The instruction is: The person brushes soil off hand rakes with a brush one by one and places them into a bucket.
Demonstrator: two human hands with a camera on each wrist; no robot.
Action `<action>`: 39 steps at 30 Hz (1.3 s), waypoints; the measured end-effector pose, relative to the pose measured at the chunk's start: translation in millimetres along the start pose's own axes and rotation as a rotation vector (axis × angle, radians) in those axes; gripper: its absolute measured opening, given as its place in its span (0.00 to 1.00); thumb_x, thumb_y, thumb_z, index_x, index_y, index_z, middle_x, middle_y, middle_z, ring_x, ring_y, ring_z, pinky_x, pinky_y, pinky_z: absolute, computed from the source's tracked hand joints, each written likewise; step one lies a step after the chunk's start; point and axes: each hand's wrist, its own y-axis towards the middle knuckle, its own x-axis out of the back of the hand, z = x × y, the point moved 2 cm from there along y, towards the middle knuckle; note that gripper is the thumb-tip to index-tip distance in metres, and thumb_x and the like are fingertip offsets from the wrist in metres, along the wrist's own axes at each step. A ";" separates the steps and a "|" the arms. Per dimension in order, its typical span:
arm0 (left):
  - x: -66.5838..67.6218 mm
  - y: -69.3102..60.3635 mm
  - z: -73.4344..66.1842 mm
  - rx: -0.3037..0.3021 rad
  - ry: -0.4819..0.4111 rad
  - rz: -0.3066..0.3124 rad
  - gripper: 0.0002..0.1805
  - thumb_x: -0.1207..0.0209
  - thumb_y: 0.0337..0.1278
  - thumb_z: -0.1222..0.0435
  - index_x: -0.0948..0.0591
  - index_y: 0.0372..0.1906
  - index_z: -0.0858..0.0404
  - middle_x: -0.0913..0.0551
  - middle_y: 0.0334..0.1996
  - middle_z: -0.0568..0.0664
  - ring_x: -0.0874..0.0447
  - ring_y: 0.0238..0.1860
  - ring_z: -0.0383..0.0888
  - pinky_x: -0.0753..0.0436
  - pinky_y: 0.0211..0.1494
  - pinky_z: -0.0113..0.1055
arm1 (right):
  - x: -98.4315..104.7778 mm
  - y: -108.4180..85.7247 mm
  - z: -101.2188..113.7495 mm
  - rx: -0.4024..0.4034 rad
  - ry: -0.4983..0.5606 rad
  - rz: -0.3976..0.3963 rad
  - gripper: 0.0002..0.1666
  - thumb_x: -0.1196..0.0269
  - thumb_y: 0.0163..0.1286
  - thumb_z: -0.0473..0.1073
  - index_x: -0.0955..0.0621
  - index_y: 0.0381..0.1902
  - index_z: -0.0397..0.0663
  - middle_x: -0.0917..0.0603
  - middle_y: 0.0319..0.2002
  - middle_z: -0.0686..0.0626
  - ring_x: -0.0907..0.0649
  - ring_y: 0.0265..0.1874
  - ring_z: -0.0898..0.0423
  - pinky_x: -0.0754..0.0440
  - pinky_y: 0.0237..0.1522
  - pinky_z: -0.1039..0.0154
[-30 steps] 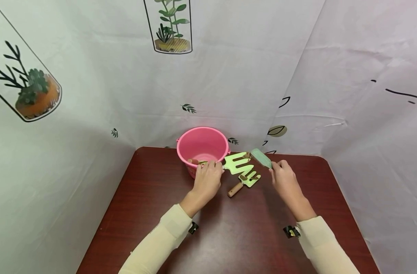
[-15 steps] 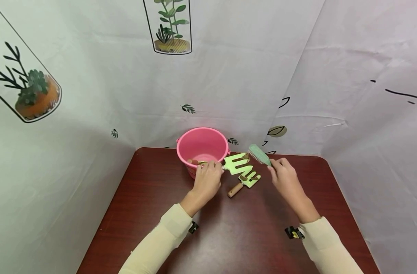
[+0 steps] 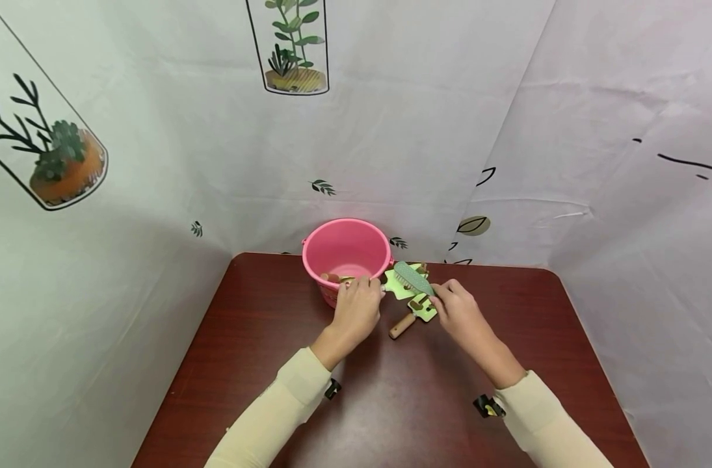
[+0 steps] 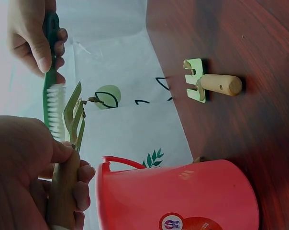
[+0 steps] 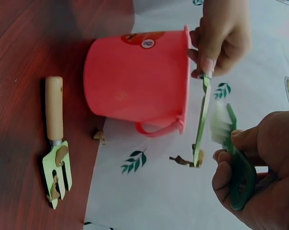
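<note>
Beside the bucket (image 5: 135, 81) near the far edge of the tabletop (image 3: 262, 325), the left hand (image 3: 357, 307) curls round the raised fork (image 4: 63, 191), apparently to keep it steady for the facing brush (image 3: 413, 278), which the right hand (image 3: 458, 312) grips snugly.

In the head view, the brush (image 3: 415, 279) partly hides the held fork (image 3: 398, 292).

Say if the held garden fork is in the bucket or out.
Out: both wrist views show the garden fork above the rim of the pink bucket.
</note>
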 end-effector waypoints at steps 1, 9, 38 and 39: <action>-0.2 -0.1 -0.1 0.000 0.000 0.003 0.10 0.39 0.70 0.60 0.19 0.35 0.62 0.17 0.28 0.52 0.16 0.32 0.51 0.22 0.36 0.47 | -1.0 0.3 0.8 0.000 0.000 0.007 0.16 0.34 0.70 0.32 0.17 0.53 0.26 0.22 0.35 0.40 0.22 0.29 0.52 0.20 0.31 0.56; -1.1 -1.4 -0.3 -0.001 0.013 0.025 0.09 0.39 0.70 0.60 0.19 0.36 0.62 0.17 0.29 0.51 0.15 0.32 0.51 0.21 0.37 0.47 | -3.0 2.6 -1.3 -0.023 -0.008 0.031 0.16 0.35 0.71 0.32 0.16 0.53 0.26 0.22 0.36 0.41 0.21 0.29 0.51 0.20 0.31 0.56; 3.4 -5.9 -1.0 -0.029 0.049 0.000 0.09 0.36 0.68 0.59 0.19 0.38 0.60 0.18 0.30 0.50 0.16 0.33 0.50 0.23 0.36 0.45 | 1.9 4.6 -38.4 -0.078 -0.053 -0.056 0.15 0.36 0.72 0.30 0.18 0.52 0.23 0.22 0.38 0.34 0.16 0.34 0.40 0.15 0.36 0.47; 3.4 -6.0 -0.9 -0.029 0.047 -0.001 0.09 0.36 0.67 0.59 0.19 0.38 0.60 0.18 0.30 0.50 0.16 0.33 0.50 0.23 0.36 0.45 | 1.2 4.6 -40.6 -0.082 -0.053 -0.058 0.15 0.36 0.71 0.30 0.18 0.52 0.23 0.22 0.38 0.34 0.16 0.35 0.40 0.15 0.36 0.47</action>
